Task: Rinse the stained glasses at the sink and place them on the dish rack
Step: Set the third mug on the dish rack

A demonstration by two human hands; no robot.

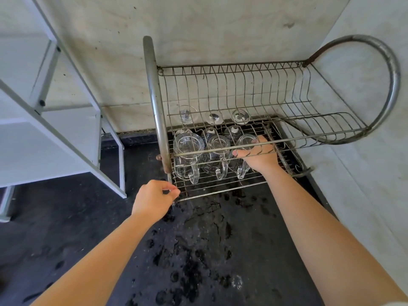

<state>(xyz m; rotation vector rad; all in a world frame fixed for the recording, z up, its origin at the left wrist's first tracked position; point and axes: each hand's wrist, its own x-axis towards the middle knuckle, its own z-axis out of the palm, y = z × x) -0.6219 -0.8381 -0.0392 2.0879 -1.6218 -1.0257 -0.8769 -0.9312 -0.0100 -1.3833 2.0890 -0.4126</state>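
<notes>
A two-tier wire dish rack stands on a wet black counter. On its lower shelf three clear handled glass mugs sit upside down in a front row: left mug, middle mug, right mug. Behind them stand three upturned stemmed glasses. My right hand reaches under the upper tier's front bar and grips the right mug. My left hand hovers by the rack's front left corner, fingers curled toward the thumb, holding nothing I can see.
The rack's upper plate tier has nothing on it. A white metal shelf unit stands at the left. Pale walls close in behind and on the right. The black counter is spattered with water in front of the rack.
</notes>
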